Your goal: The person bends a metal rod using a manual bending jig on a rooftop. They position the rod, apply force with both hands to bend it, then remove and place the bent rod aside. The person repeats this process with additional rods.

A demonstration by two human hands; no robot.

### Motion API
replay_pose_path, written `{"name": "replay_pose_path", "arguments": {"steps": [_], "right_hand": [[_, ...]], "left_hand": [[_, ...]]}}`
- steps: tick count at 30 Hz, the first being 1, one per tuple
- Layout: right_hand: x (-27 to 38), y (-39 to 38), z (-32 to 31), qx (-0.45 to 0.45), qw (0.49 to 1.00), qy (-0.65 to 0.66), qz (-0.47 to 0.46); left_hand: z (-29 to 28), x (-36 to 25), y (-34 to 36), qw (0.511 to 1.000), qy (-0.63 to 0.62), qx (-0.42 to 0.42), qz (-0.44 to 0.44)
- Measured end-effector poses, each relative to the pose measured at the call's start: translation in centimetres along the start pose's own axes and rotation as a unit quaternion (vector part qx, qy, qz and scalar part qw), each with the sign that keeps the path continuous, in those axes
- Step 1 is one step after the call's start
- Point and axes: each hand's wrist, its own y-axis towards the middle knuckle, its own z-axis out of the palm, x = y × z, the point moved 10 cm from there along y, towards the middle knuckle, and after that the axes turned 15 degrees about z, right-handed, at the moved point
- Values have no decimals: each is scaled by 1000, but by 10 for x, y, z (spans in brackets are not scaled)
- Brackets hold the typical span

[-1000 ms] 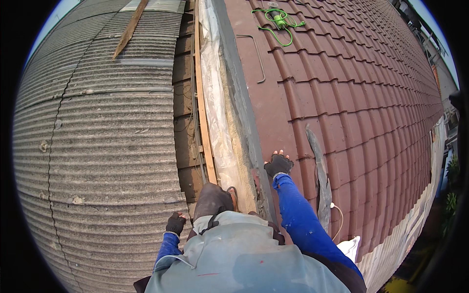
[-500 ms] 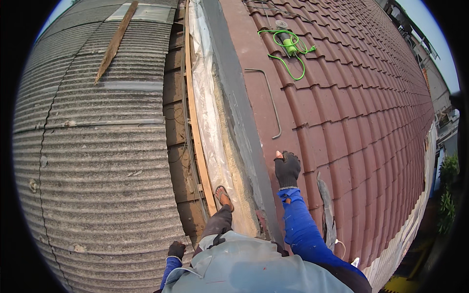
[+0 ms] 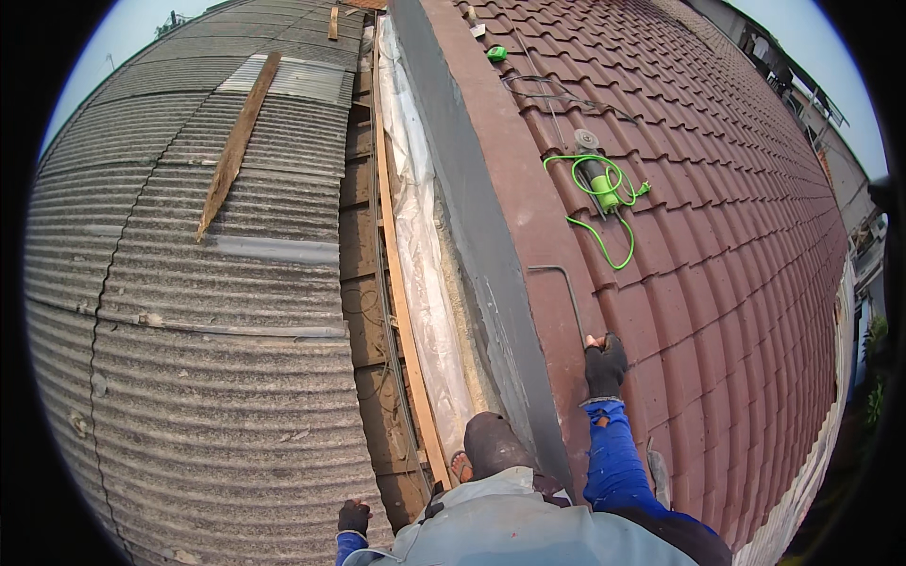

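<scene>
My right hand (image 3: 605,366), in a dark glove with bare fingertips, is closed over the brown ridge capping at the edge of the tiles. It covers the lower part of a bent metal rod (image 3: 572,297); whether the fingers grip the rod is hidden. Low on the left, my gloved left hand (image 3: 355,517) is beside the grey corrugated sheets (image 3: 236,406), its fingers curled. What it holds, if anything, I cannot make out. Farther up the tiles lies an angle grinder (image 3: 598,181) with its bright green cord looped around it.
Between the two roofs runs a gap with a wooden strip (image 3: 404,340), cables and plastic sheeting (image 3: 415,236), beside a grey rendered wall (image 3: 472,198). My sandalled foot (image 3: 461,466) stands there. A loose plank (image 3: 241,146) lies on the corrugated roof. A green tape measure (image 3: 496,54) sits higher up.
I have moved forward along the gap, so the grinder and rod appear nearer. My right hand now overlaps the rod's lower part, where it was just below its end.
</scene>
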Motion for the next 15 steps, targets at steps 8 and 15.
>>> {"name": "replay_pose_path", "arguments": {"steps": [8,15], "right_hand": [[89,158,10,-84,989,117,-26],[144,310,49,-114,987,-110,22]], "left_hand": [[46,-43,100,898,355,223,131],[55,-170,174,988,118,85,-51]]}}
